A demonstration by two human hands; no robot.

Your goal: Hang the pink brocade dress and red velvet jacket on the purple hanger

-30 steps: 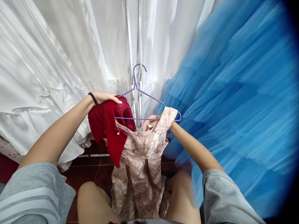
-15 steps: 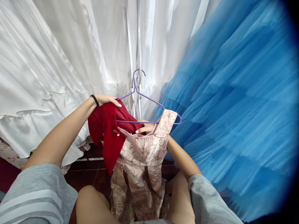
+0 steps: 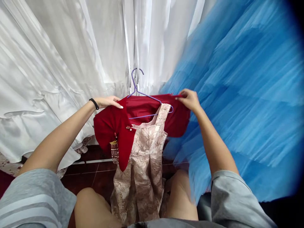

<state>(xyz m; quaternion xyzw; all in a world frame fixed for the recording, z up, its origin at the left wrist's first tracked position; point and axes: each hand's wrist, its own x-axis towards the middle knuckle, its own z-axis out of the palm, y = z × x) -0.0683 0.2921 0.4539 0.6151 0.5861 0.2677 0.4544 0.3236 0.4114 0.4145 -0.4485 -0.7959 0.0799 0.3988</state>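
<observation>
A pale pink brocade dress (image 3: 144,142) hangs on a purple hanger (image 3: 148,95), its strap over the hanger's right arm. Around its shoulders lies a red capelet (image 3: 106,122), draped over the hanger's left side and passing behind the dress to the right. A beaded tassel (image 3: 114,153) dangles from the capelet's left front. My left hand (image 3: 108,102) is closed on the capelet at the left shoulder, thumb on top and the other fingers partly hidden. With a pinch, my right hand (image 3: 190,98) holds the capelet's upper edge, stretched out beyond the hanger's right end.
White satin fabric (image 3: 95,47) with ruffles hangs behind the hanger and along the left. Layered blue tulle (image 3: 249,95) fills the right side, close to my right arm. Below are dark red floor tiles (image 3: 82,182) and my bare knees beside the dress.
My right hand has come out from behind the dress and moved up and right, spreading the capelet behind it. My left hand stays at the left shoulder. The tassel now shows fully.
</observation>
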